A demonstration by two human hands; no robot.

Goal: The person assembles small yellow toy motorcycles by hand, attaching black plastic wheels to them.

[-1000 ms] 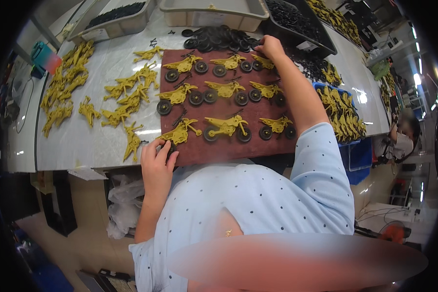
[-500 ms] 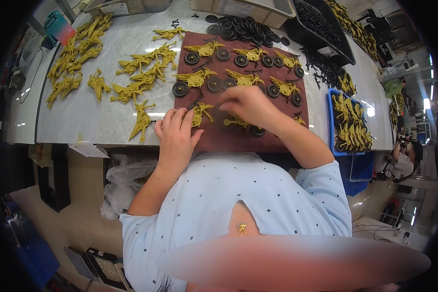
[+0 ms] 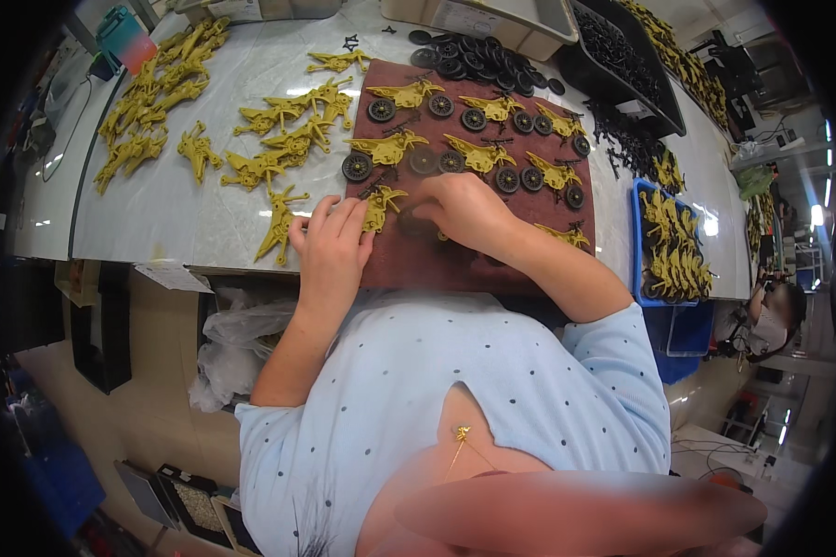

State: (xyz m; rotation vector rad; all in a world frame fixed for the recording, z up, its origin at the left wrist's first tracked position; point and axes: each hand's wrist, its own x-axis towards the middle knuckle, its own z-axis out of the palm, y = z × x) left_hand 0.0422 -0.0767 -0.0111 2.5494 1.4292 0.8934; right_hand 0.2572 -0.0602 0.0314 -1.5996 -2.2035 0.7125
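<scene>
Toy motorcycle parts lie in rows on a dark red mat [image 3: 418, 265]. In the nearest row, at its left end, is a yellow toy motorcycle body [image 3: 380, 210]. My left hand [image 3: 330, 243] is closed around its left end, fingers bent over it and thumb at its near side. My right hand [image 3: 469, 212] is at the body's right side, fingers pinched together. A dark blurred shape shows under those fingertips; what they hold is hidden. Behind, another yellow body [image 3: 474, 153] has black wheels [image 3: 506, 179] beside it.
Loose yellow parts [image 3: 255, 169] lie left of the mat. Black wheels [image 3: 474, 58] are piled beyond it, near a black bin [image 3: 622, 56] of small black parts. A blue tray [image 3: 639, 241] with yellow pieces stands at the right. Another person [image 3: 776, 320] is at the far right.
My right hand has come closer to the nearest-row body and my left hand. My left hand stays at the body's left end. The whole view has shifted slightly.
</scene>
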